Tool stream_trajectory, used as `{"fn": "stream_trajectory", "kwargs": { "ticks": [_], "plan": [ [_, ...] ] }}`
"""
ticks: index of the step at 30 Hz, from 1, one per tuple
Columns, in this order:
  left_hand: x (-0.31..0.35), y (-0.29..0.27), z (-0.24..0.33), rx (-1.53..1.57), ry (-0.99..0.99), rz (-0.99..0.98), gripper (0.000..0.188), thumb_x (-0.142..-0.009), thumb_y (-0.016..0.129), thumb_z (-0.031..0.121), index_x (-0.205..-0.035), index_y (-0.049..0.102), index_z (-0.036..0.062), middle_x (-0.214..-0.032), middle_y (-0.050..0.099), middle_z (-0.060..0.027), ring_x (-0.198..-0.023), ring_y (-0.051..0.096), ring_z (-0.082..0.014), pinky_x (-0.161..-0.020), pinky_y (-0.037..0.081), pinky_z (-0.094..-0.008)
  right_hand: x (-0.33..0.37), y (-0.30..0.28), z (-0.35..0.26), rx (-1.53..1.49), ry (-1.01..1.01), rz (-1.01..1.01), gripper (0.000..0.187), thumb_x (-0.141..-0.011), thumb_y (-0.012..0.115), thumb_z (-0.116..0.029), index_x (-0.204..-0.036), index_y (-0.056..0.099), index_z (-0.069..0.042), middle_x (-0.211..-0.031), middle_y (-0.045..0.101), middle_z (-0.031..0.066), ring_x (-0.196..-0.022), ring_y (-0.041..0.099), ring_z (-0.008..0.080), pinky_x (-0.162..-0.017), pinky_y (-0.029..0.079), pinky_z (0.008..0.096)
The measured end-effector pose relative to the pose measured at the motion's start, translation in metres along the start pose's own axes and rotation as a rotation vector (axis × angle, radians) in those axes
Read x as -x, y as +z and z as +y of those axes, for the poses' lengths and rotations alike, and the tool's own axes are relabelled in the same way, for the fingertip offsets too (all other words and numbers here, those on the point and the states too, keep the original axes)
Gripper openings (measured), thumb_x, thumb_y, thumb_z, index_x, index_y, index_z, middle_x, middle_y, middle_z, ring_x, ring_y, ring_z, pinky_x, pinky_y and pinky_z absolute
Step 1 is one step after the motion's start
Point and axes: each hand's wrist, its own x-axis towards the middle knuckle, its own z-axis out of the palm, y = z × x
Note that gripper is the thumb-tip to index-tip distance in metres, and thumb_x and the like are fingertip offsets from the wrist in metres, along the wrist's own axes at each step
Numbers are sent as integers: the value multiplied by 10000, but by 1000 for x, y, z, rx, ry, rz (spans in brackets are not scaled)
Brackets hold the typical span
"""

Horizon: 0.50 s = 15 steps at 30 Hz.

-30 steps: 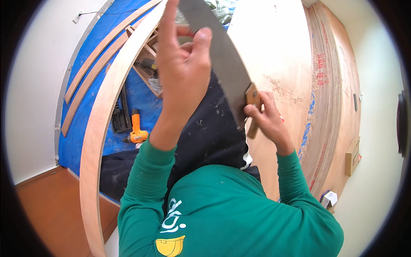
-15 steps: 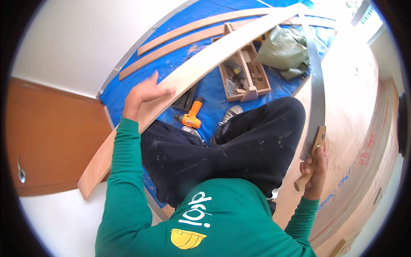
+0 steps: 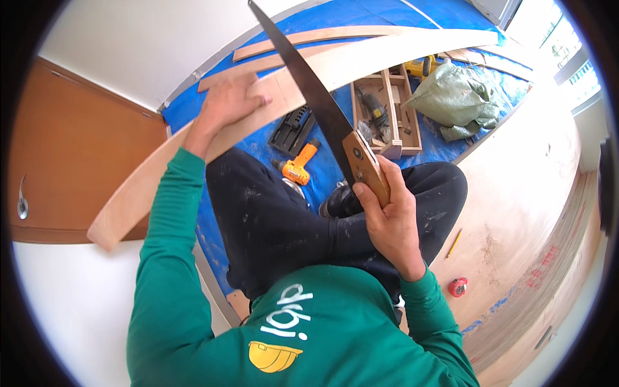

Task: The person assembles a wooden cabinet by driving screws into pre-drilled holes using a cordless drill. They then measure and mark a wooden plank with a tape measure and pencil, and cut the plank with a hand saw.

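Observation:
A long, pale wooden board (image 3: 367, 61) slants across in front of me, over my left knee, its near end at the lower left. My left hand (image 3: 229, 106) bears on it from above, thumb laid along the face and fingers toward the far edge. In my right hand (image 3: 390, 219) is a hand saw (image 3: 321, 106), gripped by its brown wooden handle. Its dark blade points up and to the left, passing over the board just right of my left hand. Whether the teeth touch the wood I cannot tell.
On the blue sheet (image 3: 251, 161) lie an orange drill (image 3: 298, 164), a black case (image 3: 291, 131) and more wooden strips (image 3: 316, 34). Beyond my knees stand a wooden toolbox (image 3: 408, 119) and a green sack (image 3: 454, 97). Stacked plywood (image 3: 516, 193) at right bears a yellow pencil (image 3: 454, 244) and red tape measure (image 3: 458, 287).
My right hand has brought the saw from the plywood at right to over the board. The board's far end has swung lower and right. My left hand has settled onto the board.

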Motion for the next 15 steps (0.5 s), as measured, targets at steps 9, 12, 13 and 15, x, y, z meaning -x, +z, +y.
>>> {"fn": "stream_trajectory", "kwargs": {
  "ticks": [9, 12, 13, 15],
  "plan": [
    [-13, 31, -13, -89, -250, -138, 541, -1067, 666, 584, -1378, 755, 149, -1263, 820, -203, -1210, 766, -447, -1060, 567, -576, -8, 7, 20, 71, 26, -60, 434, -1051, 782, -92, -1445, 629, 6, -1181, 772, 254, -1042, 785, 420, -908, 608, 434],
    [-28, 48, -29, -9, -322, -179, 529, -1126, 562, 576, -1371, 752, 148, -1272, 815, -209, -1220, 758, -457, -1088, 546, -582, -7, 8, 27, 33, 40, -57, 433, -1053, 780, -93, -1445, 630, 15, -1194, 772, 255, -1052, 791, 409, -911, 609, 436],
    [-35, 55, -31, 30, -334, -179, 530, -1142, 531, 573, -1372, 749, 148, -1272, 814, -213, -1222, 755, -462, -1097, 539, -586, -7, 8, 29, 27, 39, -49, 431, -1055, 779, -95, -1445, 630, 13, -1186, 773, 255, -1047, 792, 406, -907, 609, 435],
    [-52, 75, -30, 17, -274, -171, 495, -1133, 540, 544, -1389, 729, 165, -1281, 805, -224, -1203, 755, -472, -1034, 566, -606, -7, 9, 30, 14, 17, -41, 428, -1058, 777, -98, -1445, 630, 9, -1170, 775, 255, -1038, 793, 402, -900, 609, 434]
  ]
}}
